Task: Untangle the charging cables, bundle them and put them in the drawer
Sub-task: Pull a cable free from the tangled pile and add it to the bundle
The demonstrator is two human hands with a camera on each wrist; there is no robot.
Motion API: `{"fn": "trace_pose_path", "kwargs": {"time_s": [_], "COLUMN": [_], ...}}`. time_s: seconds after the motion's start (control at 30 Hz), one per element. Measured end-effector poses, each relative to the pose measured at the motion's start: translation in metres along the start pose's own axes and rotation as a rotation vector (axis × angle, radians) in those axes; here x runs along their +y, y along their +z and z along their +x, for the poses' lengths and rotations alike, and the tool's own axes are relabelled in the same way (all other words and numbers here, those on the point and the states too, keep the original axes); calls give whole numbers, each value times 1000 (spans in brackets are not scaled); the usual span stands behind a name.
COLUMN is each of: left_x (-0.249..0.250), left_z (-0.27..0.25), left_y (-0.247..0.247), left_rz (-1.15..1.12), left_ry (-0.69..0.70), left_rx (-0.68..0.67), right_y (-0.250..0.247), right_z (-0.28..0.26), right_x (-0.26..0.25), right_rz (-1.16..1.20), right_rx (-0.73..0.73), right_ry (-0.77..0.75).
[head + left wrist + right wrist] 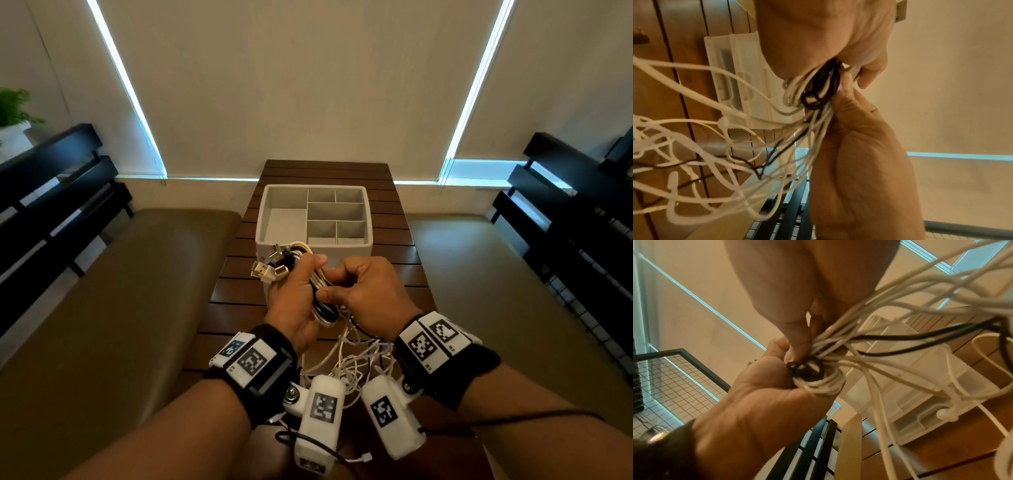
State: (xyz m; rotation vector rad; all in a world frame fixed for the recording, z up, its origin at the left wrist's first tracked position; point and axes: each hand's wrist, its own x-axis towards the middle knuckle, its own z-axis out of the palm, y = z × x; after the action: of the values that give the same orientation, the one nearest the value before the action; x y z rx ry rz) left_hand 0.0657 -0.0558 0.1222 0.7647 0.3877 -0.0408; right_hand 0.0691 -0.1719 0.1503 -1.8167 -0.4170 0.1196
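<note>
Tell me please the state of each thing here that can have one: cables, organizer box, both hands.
Charging cables: partly coiled, held up, loose ends hanging tangled.
USB plugs: sticking out together past the left hand.
Organizer box: open, visible compartments empty.
Left hand: grips the coil.
Right hand: pinches the cables.

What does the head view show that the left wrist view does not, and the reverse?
Only the head view shows the white plastic organiser's empty top compartments and the metal USB plugs fanned out beyond the left hand. Only the left wrist view shows the long loose tangle of white cables hanging under the hands, with the organiser's side wall behind. Both show the coiled bundle of white and black cables gripped by the left hand and pinched by the right hand.
</note>
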Motion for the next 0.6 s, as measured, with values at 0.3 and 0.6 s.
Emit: {"fn": "trace_pose_path", "kwargs": {"time_s": [0.3,0.6], "left_x": [2,7], "left_z": [-1,-10], "left_y": [3,7], "left_rz": [-33,138], "left_ry": [-66,-39], "left_rx": [-59,-176], "right_y": [-3,-17], "right_z": [-1,-1], "right_x": [4,-17], "right_rz": [-68,-283], "right_rx": [95,-376], "right_ry": [123,162]}}
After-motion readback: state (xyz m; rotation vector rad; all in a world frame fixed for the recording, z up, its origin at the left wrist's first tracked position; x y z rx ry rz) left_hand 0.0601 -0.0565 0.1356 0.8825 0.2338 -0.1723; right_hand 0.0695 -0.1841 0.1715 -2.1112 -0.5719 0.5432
